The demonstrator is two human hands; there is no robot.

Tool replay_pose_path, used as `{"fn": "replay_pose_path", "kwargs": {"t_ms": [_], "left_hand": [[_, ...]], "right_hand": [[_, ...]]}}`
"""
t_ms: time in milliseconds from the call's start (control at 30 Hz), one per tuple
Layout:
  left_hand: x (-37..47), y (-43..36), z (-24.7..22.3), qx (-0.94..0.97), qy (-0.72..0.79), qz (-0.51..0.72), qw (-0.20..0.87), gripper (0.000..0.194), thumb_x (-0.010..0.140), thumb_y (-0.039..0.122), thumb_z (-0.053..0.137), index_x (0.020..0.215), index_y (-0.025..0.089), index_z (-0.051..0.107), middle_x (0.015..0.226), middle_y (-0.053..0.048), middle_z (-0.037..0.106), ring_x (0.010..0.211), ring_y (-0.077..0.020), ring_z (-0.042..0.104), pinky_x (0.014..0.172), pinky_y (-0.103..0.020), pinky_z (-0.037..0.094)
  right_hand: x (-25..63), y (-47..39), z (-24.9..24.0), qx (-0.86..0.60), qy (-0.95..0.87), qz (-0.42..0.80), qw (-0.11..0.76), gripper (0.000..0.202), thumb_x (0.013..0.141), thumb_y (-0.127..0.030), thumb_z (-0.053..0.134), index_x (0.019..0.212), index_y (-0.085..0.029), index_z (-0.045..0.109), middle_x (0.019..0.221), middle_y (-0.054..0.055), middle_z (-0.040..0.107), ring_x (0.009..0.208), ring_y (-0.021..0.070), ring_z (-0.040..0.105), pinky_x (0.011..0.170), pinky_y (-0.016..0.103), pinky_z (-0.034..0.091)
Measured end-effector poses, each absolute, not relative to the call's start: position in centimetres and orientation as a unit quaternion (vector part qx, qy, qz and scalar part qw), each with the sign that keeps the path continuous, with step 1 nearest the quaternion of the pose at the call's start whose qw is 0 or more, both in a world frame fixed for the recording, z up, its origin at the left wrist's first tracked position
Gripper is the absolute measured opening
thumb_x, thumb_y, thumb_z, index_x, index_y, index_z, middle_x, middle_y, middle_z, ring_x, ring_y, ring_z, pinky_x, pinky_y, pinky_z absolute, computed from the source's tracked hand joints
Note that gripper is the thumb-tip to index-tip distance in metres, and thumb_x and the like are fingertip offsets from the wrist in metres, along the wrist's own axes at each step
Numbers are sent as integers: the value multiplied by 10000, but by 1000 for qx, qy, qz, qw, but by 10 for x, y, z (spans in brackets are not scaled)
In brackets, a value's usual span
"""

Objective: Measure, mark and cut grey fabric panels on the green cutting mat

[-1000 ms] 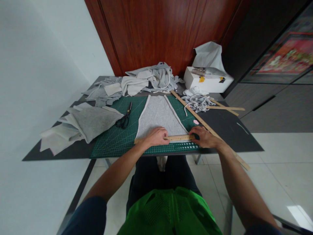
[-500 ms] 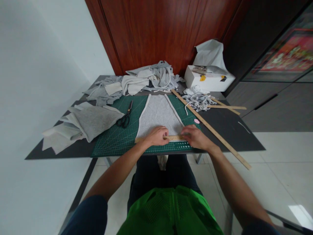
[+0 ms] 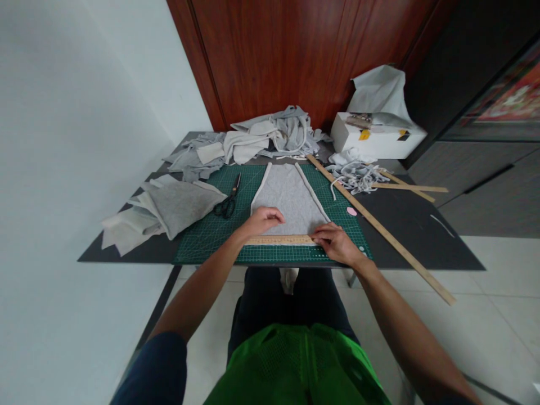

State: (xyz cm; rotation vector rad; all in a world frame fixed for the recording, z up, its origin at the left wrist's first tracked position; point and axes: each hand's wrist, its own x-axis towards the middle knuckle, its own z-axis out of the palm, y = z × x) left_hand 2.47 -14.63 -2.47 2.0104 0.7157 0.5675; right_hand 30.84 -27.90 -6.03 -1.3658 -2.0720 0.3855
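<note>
By the thumb and fingertips of the right hand (image 3: 336,242), the right end of a short wooden ruler (image 3: 278,240) was gripped, the ruler being laid flat across the near part of a grey fabric piece (image 3: 287,194). The fingers of the left hand (image 3: 264,221) were loosely curled with nothing held, poised over the fabric just beyond the ruler; whether the cloth was touched could not be told. The fabric was spread beyond both hands, narrowing away, on a green cutting mat (image 3: 202,244). To the left, black scissors (image 3: 229,203) were laid near folded cloth (image 3: 181,205); to the right, a long wooden strip (image 3: 383,230) was slanted past a pink oval (image 3: 351,211).
</note>
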Motion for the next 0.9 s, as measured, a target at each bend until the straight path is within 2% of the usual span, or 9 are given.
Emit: {"fn": "replay_pose_path", "kwargs": {"t_ms": [133, 200, 300, 433, 767, 900], "left_hand": [[-11, -142, -19, 857, 265, 142, 418, 131, 820, 188, 697, 880, 166, 812, 914, -60, 747, 810, -154, 663, 767, -274, 513], [-21, -146, -21, 868, 262, 120, 405, 123, 825, 199, 719, 886, 180, 824, 921, -61, 744, 832, -159, 665, 796, -279, 518], [-26, -153, -25, 879, 253, 125, 385, 141, 845, 195, 706, 905, 197, 833, 959, -61, 741, 903, -166, 673, 880, -293, 520], [-27, -156, -28, 887, 252, 137, 361, 157, 858, 195, 697, 938, 203, 832, 976, -57, 729, 927, -168, 673, 918, -303, 525], [-30, -157, -36, 892, 238, 169, 345, 138, 849, 141, 699, 918, 179, 813, 947, -56, 725, 913, -160, 661, 893, -285, 520], [-31, -157, -36, 898, 230, 164, 336, 227, 843, 91, 676, 995, 179, 821, 991, -58, 723, 947, -166, 658, 915, -282, 507]], "right_hand": [[309, -279, -64, -521, -783, 145, 307, 227, 975, -258, 609, 1010, -298, 829, 1082, 79, 782, 1054, 284, 682, 965, 503, 538], [310, -279, -64, -520, -784, 144, 308, 226, 974, -259, 608, 1011, -288, 829, 1072, 83, 781, 1050, 287, 681, 960, 503, 536], [310, -279, -64, -518, -784, 143, 312, 226, 979, -268, 605, 1018, -282, 827, 1068, 85, 780, 1035, 285, 679, 957, 500, 533], [308, -281, -62, -515, -784, 143, 316, 230, 993, -279, 599, 1020, -292, 827, 1074, 81, 781, 1028, 281, 682, 952, 492, 533], [307, -279, -70, -497, -793, 112, 333, 178, 989, -230, 637, 1006, -271, 809, 1059, 76, 781, 1004, 266, 694, 924, 459, 535], [308, -277, -75, -482, -798, 97, 348, 170, 977, -202, 654, 1021, -267, 805, 1046, 71, 777, 986, 261, 693, 897, 440, 537]]}}
